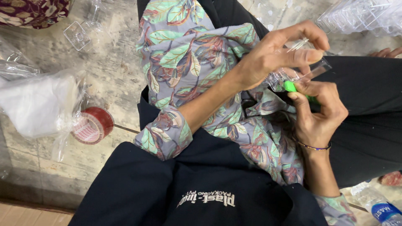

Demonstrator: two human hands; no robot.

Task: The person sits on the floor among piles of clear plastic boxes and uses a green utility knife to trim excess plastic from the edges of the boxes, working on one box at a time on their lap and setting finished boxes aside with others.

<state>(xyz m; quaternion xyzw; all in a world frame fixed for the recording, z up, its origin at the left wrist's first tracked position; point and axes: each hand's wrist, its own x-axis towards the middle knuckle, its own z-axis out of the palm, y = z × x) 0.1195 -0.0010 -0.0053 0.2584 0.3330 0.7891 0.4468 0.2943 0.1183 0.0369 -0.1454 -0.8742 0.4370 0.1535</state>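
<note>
Tape roll [93, 124] at nine o'clock, open floor around it. At two o'clock we see our left hand [276, 54] pinching a clear plastic case [299, 71]; our right hand [318, 113] pinching a green piece [289, 86] against its lower edge.

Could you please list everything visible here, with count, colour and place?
clear plastic piece: one, transparent, held in the left hand
green item: one, bright green, pinched by the right hand
tape roll: one, red, floor at left
plastic bag: one, clear with white contents, far left
clear plastic trays: stack, transparent, top right
bottle: one, clear with a blue label, bottom right
left hand: one, centre right
right hand: one, below it
</note>
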